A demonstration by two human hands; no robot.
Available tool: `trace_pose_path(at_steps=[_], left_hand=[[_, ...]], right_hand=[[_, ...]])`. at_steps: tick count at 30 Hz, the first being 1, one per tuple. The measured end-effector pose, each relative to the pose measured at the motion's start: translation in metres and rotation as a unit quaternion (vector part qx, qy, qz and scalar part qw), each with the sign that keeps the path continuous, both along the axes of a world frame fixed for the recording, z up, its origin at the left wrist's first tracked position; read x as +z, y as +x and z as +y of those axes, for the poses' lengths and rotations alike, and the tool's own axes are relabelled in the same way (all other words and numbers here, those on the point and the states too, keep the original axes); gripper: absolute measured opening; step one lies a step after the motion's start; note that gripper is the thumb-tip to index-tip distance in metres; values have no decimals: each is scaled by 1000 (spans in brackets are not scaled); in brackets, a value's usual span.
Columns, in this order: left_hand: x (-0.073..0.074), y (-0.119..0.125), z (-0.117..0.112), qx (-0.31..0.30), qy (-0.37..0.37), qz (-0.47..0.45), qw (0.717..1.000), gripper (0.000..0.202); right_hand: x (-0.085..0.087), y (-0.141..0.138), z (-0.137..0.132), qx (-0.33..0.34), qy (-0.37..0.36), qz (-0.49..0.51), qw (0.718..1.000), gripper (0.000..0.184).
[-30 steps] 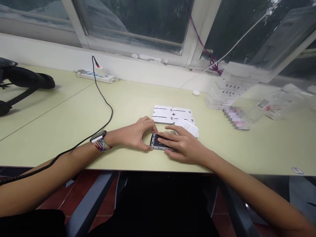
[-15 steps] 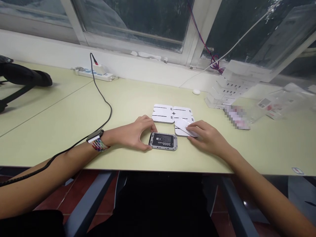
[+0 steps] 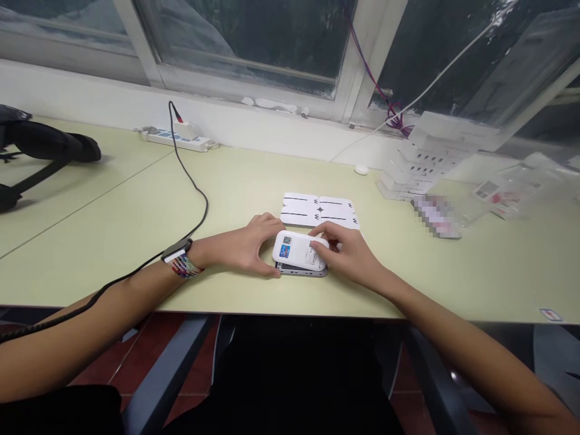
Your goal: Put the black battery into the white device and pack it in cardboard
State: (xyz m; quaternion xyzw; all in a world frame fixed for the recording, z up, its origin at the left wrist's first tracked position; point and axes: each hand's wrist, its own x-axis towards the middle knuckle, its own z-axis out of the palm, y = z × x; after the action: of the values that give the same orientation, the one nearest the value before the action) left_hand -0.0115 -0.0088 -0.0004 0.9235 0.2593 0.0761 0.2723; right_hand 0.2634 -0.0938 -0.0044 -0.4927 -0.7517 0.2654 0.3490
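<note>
On the table lies a small grey electronic device point(image 3: 302, 272) with a battery set in it, mostly covered from my view. My left hand point(image 3: 256, 244) grips its left end between thumb and fingers. A white back cover point(image 3: 299, 249) with a code and a blue sticker sits tilted just over the device. My right hand point(image 3: 344, 251) pinches this cover at its right end. Whether the cover touches the device I cannot tell. Just behind, white rounded pieces point(image 3: 300, 208) marked with black lines and a W lie side by side in a block.
A black cable point(image 3: 188, 175) runs from a power strip point(image 3: 176, 139) across my left forearm. White stacked boxes point(image 3: 412, 166), plastic packaging point(image 3: 507, 187) and a blurred packet point(image 3: 435, 216) stand at the back right. A black stand point(image 3: 49, 145) is at far left.
My right hand has brought the white cover leftward from above the white pieces to over the device. The battery, visible before, is now largely hidden. My left hand stays at the device.
</note>
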Motion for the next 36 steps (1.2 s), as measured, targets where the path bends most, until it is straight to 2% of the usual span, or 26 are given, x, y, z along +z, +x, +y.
trace_pose_path(at_steps=[6, 14, 19, 30, 36], left_hand=[[-1, -2, 0, 5, 0, 2, 1000, 58], [1, -2, -1, 0, 5, 0, 1000, 52], [1, -2, -1, 11, 0, -2, 1000, 59], [4, -3, 0, -21, 0, -10, 1000, 58], [0, -3, 1, -9, 12, -36, 999, 46]], right_hand=[[-10, 10, 4, 32, 68, -69, 995, 14], [-21, 10, 2, 28, 131, -122, 984, 11], [-22, 6, -1, 18, 154, -145, 977, 10], [-27, 2, -4, 18, 213, -188, 959, 19], [-26, -2, -4, 16, 217, -228, 949, 25]])
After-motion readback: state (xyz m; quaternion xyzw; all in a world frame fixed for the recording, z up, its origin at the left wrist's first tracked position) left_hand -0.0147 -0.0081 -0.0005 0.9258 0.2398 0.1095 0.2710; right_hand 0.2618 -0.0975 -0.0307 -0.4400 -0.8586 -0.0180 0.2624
